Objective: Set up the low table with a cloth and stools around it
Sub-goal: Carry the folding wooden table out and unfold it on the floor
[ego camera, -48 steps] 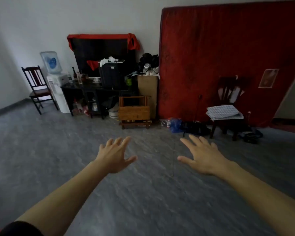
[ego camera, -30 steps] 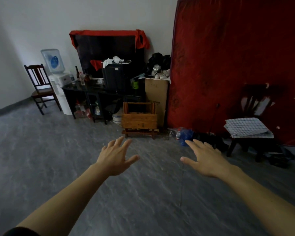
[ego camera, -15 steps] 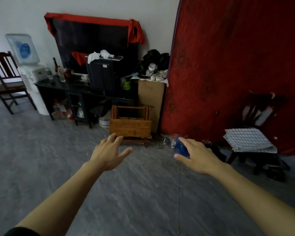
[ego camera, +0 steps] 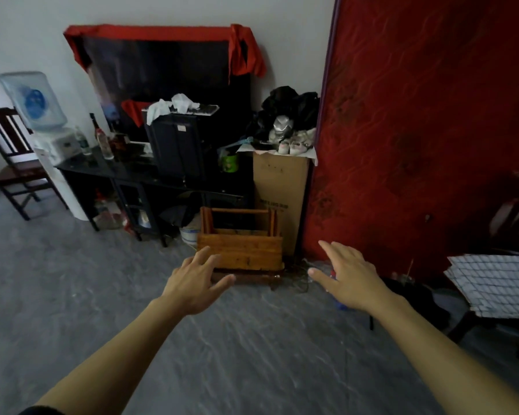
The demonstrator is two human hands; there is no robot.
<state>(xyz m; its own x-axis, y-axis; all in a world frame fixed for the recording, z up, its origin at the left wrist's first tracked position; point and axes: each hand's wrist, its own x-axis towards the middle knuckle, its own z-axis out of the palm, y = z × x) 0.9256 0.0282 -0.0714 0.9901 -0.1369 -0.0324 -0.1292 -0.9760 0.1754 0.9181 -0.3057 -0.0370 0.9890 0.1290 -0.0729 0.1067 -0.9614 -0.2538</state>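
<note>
target: wooden stools [ego camera: 241,245] stacked upturned on floor against cardboard box | I hold both hands empty, fingers spread | left hand [ego camera: 194,281] nearer, just short of it | right hand [ego camera: 346,278] off its right end | long axis runs left-right

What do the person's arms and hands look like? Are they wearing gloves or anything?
No gloves. The left hand and right hand are both bare, with no rings, watch or bracelets showing. Both forearms are bare too. Only a bit of dark sleeve peeks in at the bottom edge on the left arm.
</note>
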